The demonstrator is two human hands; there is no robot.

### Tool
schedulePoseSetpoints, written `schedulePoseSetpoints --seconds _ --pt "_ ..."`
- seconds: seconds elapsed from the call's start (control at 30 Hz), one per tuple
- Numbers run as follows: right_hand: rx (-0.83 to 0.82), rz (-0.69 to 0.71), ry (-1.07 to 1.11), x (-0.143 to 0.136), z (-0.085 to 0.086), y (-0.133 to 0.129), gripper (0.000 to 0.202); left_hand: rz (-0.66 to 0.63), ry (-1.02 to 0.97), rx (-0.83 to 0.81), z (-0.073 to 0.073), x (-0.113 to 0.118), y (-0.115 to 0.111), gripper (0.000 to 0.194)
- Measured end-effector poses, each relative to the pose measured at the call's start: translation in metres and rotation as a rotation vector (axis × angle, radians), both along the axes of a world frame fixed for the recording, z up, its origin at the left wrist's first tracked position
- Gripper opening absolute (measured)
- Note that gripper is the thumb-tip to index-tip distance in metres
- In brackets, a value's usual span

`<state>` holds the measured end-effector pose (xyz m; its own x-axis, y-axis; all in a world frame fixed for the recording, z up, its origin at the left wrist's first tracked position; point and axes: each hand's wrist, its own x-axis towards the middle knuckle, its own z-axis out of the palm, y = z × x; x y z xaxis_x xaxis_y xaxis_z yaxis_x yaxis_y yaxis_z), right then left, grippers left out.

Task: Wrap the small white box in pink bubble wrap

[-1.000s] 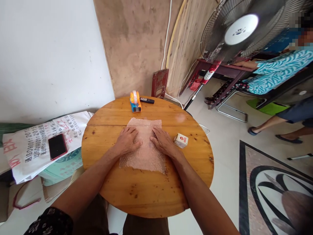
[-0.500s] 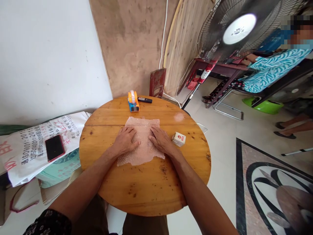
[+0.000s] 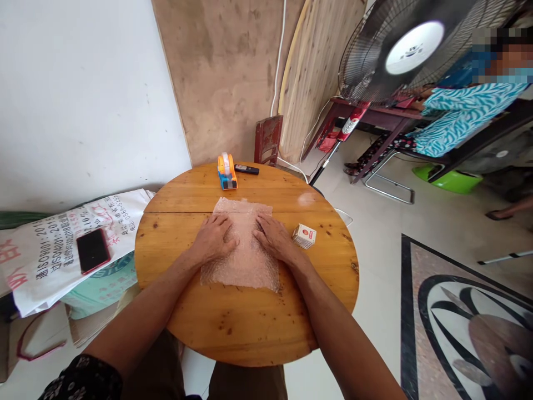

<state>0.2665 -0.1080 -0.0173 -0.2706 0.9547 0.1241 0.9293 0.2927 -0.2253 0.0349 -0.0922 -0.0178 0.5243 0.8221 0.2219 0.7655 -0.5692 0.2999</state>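
Note:
A sheet of pinkish, see-through bubble wrap (image 3: 244, 261) lies spread on the round wooden table (image 3: 233, 328). My left hand (image 3: 212, 238) rests flat on its left side, fingers apart. On the right side lies my right hand (image 3: 272, 236), also flat with fingers stretched. Just right of that hand stands a small white box (image 3: 304, 236) with red print. Beyond the sheet sit an orange and blue tape dispenser (image 3: 227, 171) with a roll in it and a narrow black object (image 3: 247, 169).
At left, a phone (image 3: 92, 251) in a red case lies on a printed white sack (image 3: 50, 250). A standing fan (image 3: 400, 55) is beyond the table at right. Further right, a person (image 3: 462, 119) in a patterned blue top sits at a dark desk (image 3: 387, 111).
The near edge of the bubble wrap has spread flatter and reaches slightly closer to me. My hands have hardly moved. Another person's legs at far right have shifted.

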Motion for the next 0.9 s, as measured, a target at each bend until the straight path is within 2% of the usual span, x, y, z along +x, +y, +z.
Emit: schedulePoseSetpoints --seconds 0.9 --pt "-0.082 -0.048 -0.019 -0.0039 0.0071 -0.0022 0.051 -0.002 0.015 0.008 -0.0018 -0.0004 0.0007 0.053"
